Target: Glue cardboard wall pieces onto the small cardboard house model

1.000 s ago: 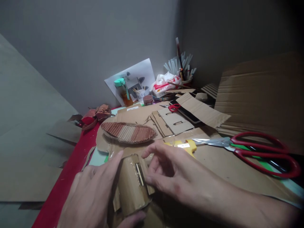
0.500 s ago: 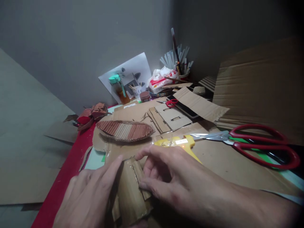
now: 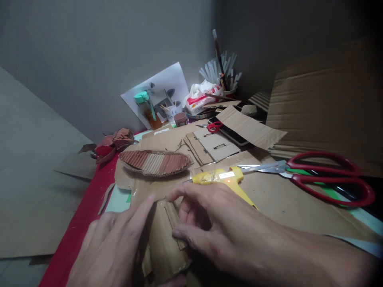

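A curved brown cardboard piece point(image 3: 163, 239) is held between my two hands at the bottom middle. A narrow cardboard strip point(image 3: 173, 219) lies along its right side. My left hand point(image 3: 110, 243) wraps the piece from the left, its index finger reaching the top edge; some fingertips show beneath. With thumb and index finger, my right hand point(image 3: 206, 223) grips the strip and the piece's right side. Just beyond the right hand lies a yellow hot glue gun point(image 3: 221, 177). Farther left rests a leaf-shaped cardboard piece point(image 3: 155, 162) with reddish-brown and pale ridges.
Large red-handled scissors point(image 3: 326, 179) lie at the right, small red scissors point(image 3: 214, 127) farther back. Behind stand a bottle with a teal lid point(image 3: 146, 109), a paint jar point(image 3: 180, 119) and a tissue pack point(image 3: 203, 97). A big cardboard sheet point(image 3: 323, 107) leans at the right.
The right thumb has shifted slightly on the strip, which now lies closer against the curved cardboard. The view has tilted a little, and both hands keep their hold.
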`<action>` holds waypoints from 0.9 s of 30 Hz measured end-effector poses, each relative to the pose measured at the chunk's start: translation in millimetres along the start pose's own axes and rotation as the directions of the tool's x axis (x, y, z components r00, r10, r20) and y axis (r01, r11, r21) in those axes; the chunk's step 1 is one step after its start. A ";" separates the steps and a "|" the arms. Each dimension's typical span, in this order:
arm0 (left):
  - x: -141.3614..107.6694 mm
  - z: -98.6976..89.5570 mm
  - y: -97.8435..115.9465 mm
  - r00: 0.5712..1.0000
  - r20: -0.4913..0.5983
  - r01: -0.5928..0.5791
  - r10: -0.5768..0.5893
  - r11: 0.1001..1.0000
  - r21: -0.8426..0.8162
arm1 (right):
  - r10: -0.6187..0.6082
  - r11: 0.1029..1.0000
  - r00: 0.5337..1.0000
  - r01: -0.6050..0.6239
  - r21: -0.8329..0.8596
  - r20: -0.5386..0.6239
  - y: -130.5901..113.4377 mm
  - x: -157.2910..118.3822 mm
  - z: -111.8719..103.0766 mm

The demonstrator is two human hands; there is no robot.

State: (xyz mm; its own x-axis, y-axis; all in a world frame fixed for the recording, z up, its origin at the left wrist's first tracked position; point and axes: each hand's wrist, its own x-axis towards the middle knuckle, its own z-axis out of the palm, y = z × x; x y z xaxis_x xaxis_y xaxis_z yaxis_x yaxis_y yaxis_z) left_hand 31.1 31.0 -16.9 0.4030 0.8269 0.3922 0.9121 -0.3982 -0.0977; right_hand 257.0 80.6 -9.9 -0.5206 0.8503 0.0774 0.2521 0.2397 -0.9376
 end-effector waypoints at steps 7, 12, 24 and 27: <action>0.4 0.0 0.6 1.000 -0.005 -0.012 0.012 1.000 0.000 | -0.009 0.999 0.999 0.010 -0.033 0.039 0.0 -2.8 -4.6; 2.0 0.4 1.2 0.999 -0.017 -0.047 0.047 0.999 0.021 | 0.036 0.994 0.999 -0.034 -0.106 0.025 3.3 -3.3 -3.5; 4.5 -1.9 8.8 1.000 -0.016 -0.023 0.022 0.999 -0.025 | 0.049 0.966 0.999 -0.044 -0.253 0.015 -2.5 0.7 -4.1; 4.3 -1.0 7.9 0.999 -0.010 -0.032 0.032 0.999 -0.031 | 0.049 0.965 0.999 -0.046 -0.257 0.004 -1.8 1.0 -3.2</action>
State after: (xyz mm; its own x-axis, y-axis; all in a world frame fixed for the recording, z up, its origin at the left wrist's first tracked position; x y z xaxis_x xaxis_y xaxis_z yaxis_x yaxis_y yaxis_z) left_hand 39.9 31.1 -15.0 0.4313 0.8097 0.3980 0.8958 -0.4369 -0.0818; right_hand 258.7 82.5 -7.0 -0.5113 0.8589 0.0298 0.4768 0.3123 -0.8217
